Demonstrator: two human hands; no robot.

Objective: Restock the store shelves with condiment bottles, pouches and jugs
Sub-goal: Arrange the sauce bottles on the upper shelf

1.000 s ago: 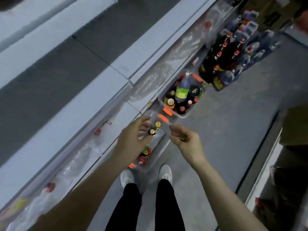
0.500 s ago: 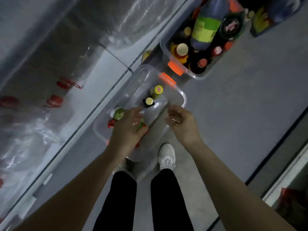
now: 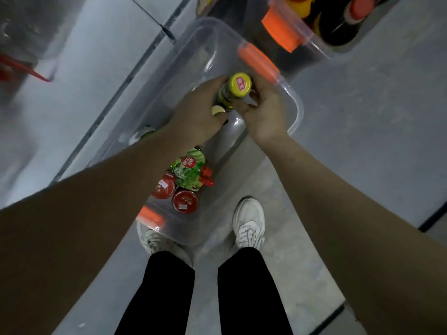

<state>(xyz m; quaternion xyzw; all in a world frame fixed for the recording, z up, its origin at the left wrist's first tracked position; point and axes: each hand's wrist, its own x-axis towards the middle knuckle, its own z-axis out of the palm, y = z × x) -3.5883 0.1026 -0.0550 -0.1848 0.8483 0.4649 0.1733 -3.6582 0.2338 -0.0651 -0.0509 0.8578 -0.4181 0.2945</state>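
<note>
A clear plastic bin (image 3: 296, 110) with orange latches sits on the floor by my feet. My right hand (image 3: 264, 112) curls round a dark bottle with a yellow cap (image 3: 240, 84) standing at the bin's far end. My left hand (image 3: 196, 112) closes in from the bottle's left side, and a smaller bottle's pale yellow cap (image 3: 217, 110) shows by its thumb. At the near end lie a green pouch with a red spout (image 3: 189, 170) and two red-lidded jars (image 3: 185, 201). A white-and-green cap (image 3: 145, 134) peeks out beside my left forearm.
A second clear bin (image 3: 314, 42) holding dark bottles with red caps stands just beyond, its orange latch close to the first bin. The low shelf edge (image 3: 121, 83) runs along the left, with plastic-wrapped goods and a red handle (image 3: 31, 71). My white shoes (image 3: 249, 223) touch the bin's near side.
I have bent much closer to the bin. Both hands moved forward from above its middle to the far end and closed round the two yellow-capped bottles.
</note>
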